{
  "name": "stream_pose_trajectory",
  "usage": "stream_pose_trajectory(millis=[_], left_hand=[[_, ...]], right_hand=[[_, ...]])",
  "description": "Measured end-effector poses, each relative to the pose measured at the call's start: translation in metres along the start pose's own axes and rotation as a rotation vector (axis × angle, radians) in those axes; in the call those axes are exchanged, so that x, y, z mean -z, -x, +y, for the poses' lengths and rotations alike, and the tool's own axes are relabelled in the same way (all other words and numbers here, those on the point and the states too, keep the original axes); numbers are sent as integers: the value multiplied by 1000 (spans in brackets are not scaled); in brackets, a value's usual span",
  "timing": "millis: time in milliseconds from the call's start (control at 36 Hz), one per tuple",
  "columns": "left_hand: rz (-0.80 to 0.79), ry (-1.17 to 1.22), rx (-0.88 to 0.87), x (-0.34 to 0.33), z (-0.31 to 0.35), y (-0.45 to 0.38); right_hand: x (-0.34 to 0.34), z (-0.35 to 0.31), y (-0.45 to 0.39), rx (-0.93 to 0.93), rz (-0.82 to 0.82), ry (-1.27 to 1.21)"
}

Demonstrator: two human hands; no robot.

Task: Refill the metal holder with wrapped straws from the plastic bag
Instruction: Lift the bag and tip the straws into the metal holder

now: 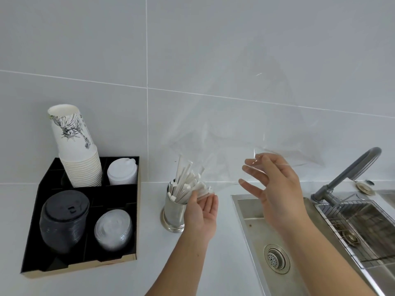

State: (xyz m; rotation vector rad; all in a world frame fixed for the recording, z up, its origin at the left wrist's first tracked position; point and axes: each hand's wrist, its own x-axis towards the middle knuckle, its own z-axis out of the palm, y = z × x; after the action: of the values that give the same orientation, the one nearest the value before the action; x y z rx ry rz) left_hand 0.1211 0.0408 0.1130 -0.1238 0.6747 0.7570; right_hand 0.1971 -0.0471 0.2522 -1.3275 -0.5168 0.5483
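Metal holder (173,210) at table (149,253) centre; organiser tray (34,242) at nine o'clock, sink (254,231) at three o'clock, plastic bag (245,129) above

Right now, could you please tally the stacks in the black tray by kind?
Paper cup stacks: 1
White lid stacks: 1
Black lid stacks: 1
Clear lid stacks: 1
Total: 4 stacks in the black tray

Upright metal holder (173,212) w/ white wrapped straws (185,184); clear plastic bag (245,124) aloft above.
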Motion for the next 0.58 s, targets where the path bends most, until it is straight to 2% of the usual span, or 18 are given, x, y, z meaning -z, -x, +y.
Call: stream_pose_trajectory(millis=[194,583], left_hand=[[-12,48,7,-3,5,-6],[-36,-5,21,-7,5,-20]], right_hand=[[3,-5,2,43,-55,-8],[14,-9,0,71,-97,19]])
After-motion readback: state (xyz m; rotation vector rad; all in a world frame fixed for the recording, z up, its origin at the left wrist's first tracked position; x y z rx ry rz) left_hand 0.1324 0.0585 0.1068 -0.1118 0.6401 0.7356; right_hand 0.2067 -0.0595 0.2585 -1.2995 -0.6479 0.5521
